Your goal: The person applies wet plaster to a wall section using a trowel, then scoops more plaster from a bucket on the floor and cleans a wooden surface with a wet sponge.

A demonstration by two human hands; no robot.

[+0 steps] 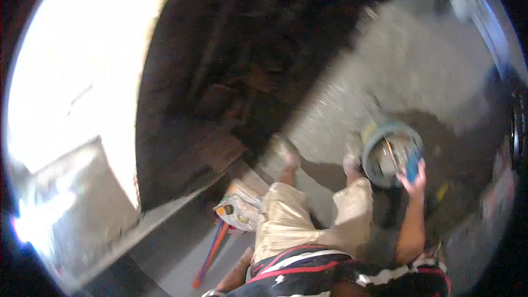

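My right hand (pixel 416 183) reaches out to the right, its fingers closed round a blue object (pixel 412 164) whose kind is too blurred to tell. It is over the near right rim of a round grey-green bucket (pixel 369 160). Inside the bucket lie a thin orange stick-like thing (pixel 389 147) and pale stuff I cannot make out. Low beside my hip is my left hand (pixel 246 259), partly covered by my clothing. Its fingers are too indistinct to read.
A printed white bag (pixel 242 213) lies left of my legs, with a blue and orange pole (pixel 213 253) beside it. A large dark upright surface (pixel 192 104) fills the left middle. Bright light comes through an opening (pixel 82 49). Grey floor (pixel 407 60) stretches ahead.
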